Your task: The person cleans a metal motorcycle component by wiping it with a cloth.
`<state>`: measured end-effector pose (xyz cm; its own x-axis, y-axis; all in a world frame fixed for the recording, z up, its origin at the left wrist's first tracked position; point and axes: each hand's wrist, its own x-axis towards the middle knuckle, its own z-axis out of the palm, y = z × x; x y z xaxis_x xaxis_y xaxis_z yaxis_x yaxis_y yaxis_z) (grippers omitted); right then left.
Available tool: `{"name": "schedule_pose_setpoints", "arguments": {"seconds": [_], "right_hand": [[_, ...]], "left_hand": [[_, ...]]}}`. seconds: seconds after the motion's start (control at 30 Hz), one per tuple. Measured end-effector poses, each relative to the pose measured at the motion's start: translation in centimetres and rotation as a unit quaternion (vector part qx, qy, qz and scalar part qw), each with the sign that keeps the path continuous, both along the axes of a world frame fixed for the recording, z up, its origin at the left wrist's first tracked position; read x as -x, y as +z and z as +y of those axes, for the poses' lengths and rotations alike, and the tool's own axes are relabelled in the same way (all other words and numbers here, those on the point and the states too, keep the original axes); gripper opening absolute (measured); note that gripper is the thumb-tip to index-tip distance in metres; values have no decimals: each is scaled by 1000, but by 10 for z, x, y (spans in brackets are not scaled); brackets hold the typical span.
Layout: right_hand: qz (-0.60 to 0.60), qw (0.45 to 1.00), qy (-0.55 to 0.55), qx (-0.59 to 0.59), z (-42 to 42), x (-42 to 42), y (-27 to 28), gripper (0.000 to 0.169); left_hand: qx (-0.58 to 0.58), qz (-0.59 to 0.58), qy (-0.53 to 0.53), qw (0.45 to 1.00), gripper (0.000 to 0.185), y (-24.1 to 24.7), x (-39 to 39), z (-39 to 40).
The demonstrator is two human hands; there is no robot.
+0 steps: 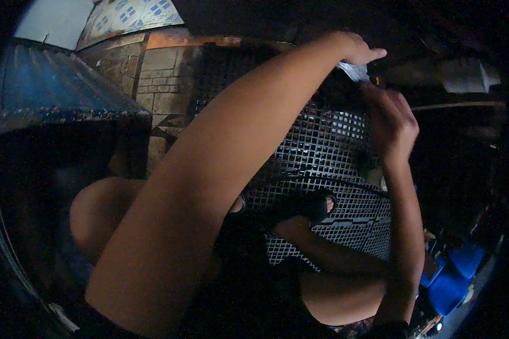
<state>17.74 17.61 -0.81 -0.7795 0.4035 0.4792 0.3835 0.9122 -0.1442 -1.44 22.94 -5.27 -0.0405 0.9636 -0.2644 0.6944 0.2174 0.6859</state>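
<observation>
My left arm reaches across the view, and my left hand [355,48] grips one end of a crumpled, shiny whitish piece, perhaps plastic or foil [354,72]. The thumb of that hand points out to the right. Just below, the fingers of my right hand [393,116] pinch the piece's lower end. Its far side is hidden behind the left hand, and the dark background swallows its outline. Both hands are held out over a floor of square-holed grating [309,148].
Sandalled feet [330,204] rest on the grating, crossed by a dark hose or cable [335,180]. A worn blue box-like surface [63,93] stands at left, near stone-patterned tiles [161,80]. Blue plastic items [449,290] lie at lower right. A pale block-shaped object [464,78] is at upper right.
</observation>
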Motion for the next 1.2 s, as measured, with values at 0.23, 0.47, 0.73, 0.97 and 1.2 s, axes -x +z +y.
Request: {"name": "schedule_pose_setpoints", "arguments": {"seconds": [0.23, 0.47, 0.73, 0.97, 1.2], "right_hand": [[31, 996, 70, -48, -7, 11, 4, 43], [18, 999, -16, -39, -6, 11, -9, 43], [74, 993, -90, -19, -16, 23, -20, 41], [121, 975, -183, -31, -12, 22, -24, 29], [157, 970, -180, 53, -7, 34, -36, 34]], "left_hand": [[15, -6, -21, 1000, 87, -4, -1, 8], [8, -44, -52, 998, 92, -12, 5, 8], [56, -222, -34, 973, 99, -11, 16, -11], [3, -238, 47, 970, 84, -13, 4, -16], [-22, -331, 181, 926, 77, -38, -14, 25]]}}
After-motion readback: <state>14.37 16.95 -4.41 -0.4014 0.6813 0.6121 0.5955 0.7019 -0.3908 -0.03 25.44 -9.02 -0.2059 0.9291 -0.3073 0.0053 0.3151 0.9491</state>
